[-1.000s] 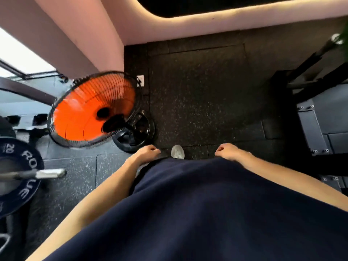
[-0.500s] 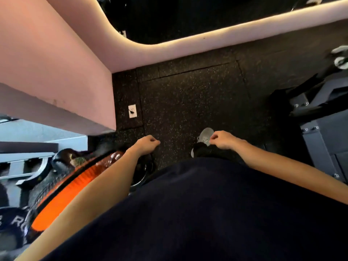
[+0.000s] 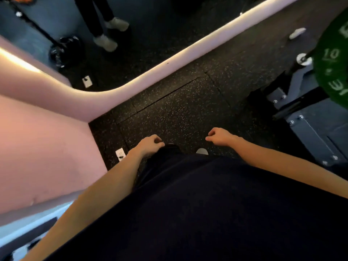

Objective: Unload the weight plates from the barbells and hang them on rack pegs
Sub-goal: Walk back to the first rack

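A green weight plate (image 3: 332, 61) shows at the right edge of the frame, in the upper right, cut off by the picture's border so that only part of its round face is seen. Its surface is dark green with pale raised markings: the number 10 near its middle, and parts of larger letters above and below that are too cropped to read. The plate stands on edge, its face turned toward the camera, in front of a grey bolted steel frame. Just left of it, a dark bar ends in a round silvery tip (image 3: 303, 59); whether this carries the plate cannot be told.
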{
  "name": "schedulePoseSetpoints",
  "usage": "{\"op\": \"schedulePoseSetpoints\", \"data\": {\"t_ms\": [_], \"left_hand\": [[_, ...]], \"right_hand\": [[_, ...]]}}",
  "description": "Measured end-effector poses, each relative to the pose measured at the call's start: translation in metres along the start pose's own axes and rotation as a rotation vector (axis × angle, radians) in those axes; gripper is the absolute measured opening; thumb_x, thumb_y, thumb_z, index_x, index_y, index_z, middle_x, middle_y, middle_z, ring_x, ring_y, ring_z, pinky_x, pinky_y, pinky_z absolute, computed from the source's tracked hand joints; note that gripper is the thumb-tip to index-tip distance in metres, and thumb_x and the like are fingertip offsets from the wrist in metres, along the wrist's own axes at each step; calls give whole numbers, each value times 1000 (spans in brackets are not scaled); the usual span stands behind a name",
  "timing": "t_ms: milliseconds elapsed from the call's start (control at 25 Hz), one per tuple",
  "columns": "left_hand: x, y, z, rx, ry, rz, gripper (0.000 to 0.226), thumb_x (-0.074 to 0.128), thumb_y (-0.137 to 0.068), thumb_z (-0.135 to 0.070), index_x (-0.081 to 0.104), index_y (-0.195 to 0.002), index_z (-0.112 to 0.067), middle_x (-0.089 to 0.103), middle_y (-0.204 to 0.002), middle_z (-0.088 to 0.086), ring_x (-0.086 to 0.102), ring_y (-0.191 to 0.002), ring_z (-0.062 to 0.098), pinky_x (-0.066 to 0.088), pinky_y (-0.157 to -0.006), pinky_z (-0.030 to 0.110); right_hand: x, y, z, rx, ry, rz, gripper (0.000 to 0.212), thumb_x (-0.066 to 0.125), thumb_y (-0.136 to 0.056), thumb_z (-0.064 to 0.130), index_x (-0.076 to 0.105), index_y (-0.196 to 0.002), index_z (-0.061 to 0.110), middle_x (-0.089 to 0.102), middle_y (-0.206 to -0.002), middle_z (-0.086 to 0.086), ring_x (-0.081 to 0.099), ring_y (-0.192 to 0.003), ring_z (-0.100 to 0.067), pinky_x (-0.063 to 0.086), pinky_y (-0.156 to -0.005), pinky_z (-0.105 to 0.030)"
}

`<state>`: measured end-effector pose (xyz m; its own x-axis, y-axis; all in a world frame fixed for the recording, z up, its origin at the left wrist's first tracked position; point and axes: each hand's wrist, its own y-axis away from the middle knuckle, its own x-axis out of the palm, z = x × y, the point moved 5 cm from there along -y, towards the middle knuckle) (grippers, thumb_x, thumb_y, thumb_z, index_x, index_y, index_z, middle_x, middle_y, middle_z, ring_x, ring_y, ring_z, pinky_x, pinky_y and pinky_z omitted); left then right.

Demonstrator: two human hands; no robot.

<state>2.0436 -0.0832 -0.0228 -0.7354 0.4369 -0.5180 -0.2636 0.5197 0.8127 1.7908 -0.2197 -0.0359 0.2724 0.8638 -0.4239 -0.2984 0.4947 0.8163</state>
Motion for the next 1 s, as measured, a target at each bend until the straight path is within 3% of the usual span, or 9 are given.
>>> {"op": "schedulePoseSetpoints", "data": {"t_ms": [200, 400, 520, 760, 1000], "left_hand": [[-56, -67, -75, 189, -358, 89, 42, 55, -94, -45, 55, -128, -21, 59, -130, 6, 57, -115, 24, 42, -96, 32], [-87, -111, -137, 374, -595, 224, 40, 56, -94, -44, 56, -125, -19, 63, -121, 6, 62, -102, 22, 48, -86, 30], [-89, -130, -156, 437, -687, 313, 40, 57, -92, -46, 56, -124, -22, 64, -119, 6, 63, -98, 21, 54, -86, 35], [-69, -125, -185, 557, -868, 417, 41, 55, -94, -43, 55, -128, -19, 58, -123, 4, 57, -98, 19, 47, -85, 31], [-61, -106, -214, 647, -879, 382, 46, 59, -91, -45, 52, -130, -21, 58, -128, 8, 59, -105, 22, 51, -91, 36]], "right_hand": [[-21, -7, -9, 167, -262, -137, 43, 58, -94, 29, 49, -133, 13, 56, -131, -8, 56, -115, -22, 45, -92, -34], [-8, 4, -18, 344, -508, -237, 41, 57, -95, 30, 51, -131, 12, 55, -133, -9, 55, -115, -23, 42, -87, -31], [14, 14, -19, 438, -651, -320, 42, 59, -93, 31, 53, -130, 12, 56, -132, -9, 55, -116, -25, 44, -93, -34], [68, 45, -27, 594, -887, -397, 40, 60, -93, 32, 53, -128, 13, 59, -126, -8, 56, -113, -24, 45, -93, -34], [72, 71, -40, 627, -978, -546, 46, 60, -90, 37, 50, -131, 19, 59, -127, -6, 58, -110, -23, 47, -98, -41]]}}
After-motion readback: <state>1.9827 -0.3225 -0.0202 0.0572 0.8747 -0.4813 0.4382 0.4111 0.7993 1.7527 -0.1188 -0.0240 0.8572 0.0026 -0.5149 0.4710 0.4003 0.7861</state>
